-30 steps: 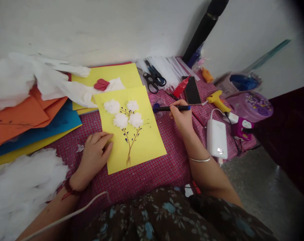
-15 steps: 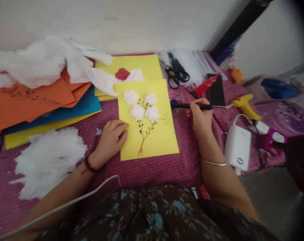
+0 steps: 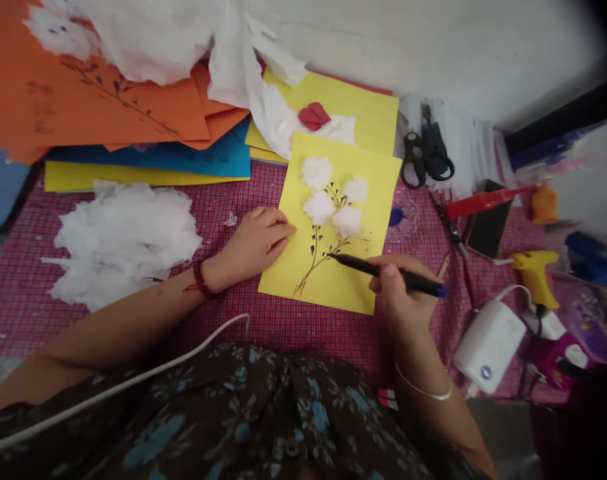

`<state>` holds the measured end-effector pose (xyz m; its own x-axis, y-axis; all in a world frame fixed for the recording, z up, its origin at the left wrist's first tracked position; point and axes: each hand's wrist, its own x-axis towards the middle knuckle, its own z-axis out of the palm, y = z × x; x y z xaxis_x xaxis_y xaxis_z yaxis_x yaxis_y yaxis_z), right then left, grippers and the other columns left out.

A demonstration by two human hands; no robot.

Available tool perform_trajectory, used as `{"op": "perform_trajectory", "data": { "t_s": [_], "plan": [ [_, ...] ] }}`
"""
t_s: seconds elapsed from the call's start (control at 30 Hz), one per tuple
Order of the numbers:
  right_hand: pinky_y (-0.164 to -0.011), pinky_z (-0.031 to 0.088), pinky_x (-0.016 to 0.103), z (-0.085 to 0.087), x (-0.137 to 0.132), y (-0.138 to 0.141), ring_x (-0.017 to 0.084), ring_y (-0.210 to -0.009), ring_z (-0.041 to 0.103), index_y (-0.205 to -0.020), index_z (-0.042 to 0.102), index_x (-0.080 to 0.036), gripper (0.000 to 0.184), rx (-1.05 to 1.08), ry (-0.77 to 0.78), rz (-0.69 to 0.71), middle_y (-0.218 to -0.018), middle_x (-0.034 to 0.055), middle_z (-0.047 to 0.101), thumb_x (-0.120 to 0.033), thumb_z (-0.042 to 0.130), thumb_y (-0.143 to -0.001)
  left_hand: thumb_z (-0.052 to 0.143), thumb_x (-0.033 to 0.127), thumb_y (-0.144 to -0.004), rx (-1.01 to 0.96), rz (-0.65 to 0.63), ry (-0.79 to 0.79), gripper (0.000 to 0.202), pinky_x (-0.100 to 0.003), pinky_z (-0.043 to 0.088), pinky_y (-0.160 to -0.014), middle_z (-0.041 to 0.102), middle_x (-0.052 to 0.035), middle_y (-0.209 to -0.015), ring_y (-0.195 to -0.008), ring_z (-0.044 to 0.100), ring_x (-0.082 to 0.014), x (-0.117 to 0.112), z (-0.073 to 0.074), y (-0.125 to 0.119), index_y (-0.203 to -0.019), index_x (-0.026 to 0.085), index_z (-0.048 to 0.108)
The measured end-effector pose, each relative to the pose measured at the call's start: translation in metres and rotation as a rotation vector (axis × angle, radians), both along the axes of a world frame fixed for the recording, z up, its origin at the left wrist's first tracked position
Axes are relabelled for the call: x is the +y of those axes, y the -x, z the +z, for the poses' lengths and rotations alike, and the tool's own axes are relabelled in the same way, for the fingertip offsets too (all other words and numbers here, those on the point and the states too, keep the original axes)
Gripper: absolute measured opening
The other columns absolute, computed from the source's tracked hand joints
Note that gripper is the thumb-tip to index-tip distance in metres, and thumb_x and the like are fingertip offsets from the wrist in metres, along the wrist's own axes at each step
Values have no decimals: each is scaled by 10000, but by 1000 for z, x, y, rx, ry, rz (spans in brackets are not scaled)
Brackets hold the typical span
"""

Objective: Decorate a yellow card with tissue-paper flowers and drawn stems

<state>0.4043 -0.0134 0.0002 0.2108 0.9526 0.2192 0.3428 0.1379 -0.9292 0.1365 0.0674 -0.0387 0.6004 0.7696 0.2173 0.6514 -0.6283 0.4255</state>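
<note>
A yellow card (image 3: pixel 333 280) bearing four white cotton flowers on a drawn stem is pinned flat on the red cloth (image 3: pixel 283 327) by the open left hand (image 3: pixel 256 241); a dark brush (image 3: pixel 388 275) is gripped by the right hand (image 3: pixel 401 293), tip on the card.

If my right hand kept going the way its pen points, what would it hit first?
The pen tip in the right hand is over the yellow card; straight on, it would cross the drawn stem, then probably meet the left hand.
</note>
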Motion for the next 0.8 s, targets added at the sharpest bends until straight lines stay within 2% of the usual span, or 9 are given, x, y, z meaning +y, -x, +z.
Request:
{"op": "perform_trajectory", "data": {
  "t_s": [0.17,0.4,0.63,0.8],
  "plan": [
    [-452,426,247,-7,-3,4,113,-487,576,-849,764,-250,117,-77,30,107,-661,-2,686,-280,654,-873,501,224,-946,-11,9,0,230,-422,434,-892,618,-84,-1080,-1008,520,-247,0,0,0,-1061,202,698],
    [-480,480,256,-5,-7,8,130,-515,627,-856,769,-251,114,-153,33,229,-713,17,726,-249,655,-860,490,225,-950,-7,11,2,232,-413,433,-885,619,-80,-1044,-989,521,-241,0,2,-2,-1037,202,703],
    [-503,499,269,-9,-5,15,134,-508,617,-868,768,-258,111,-121,51,186,-644,2,686,-261,657,-866,491,221,-952,-13,20,19,234,-420,430,-893,621,-84,-1071,-1014,523,-244,-1,2,-2,-1046,202,704],
    [-484,471,269,-10,-3,18,133,-491,588,-844,762,-252,122,-110,87,159,-591,-8,644,-301,653,-871,496,225,-949,-7,21,22,224,-421,429,-884,620,-80,-1068,-1008,523,-245,-1,2,-2,-1040,207,700]
  ]
}}
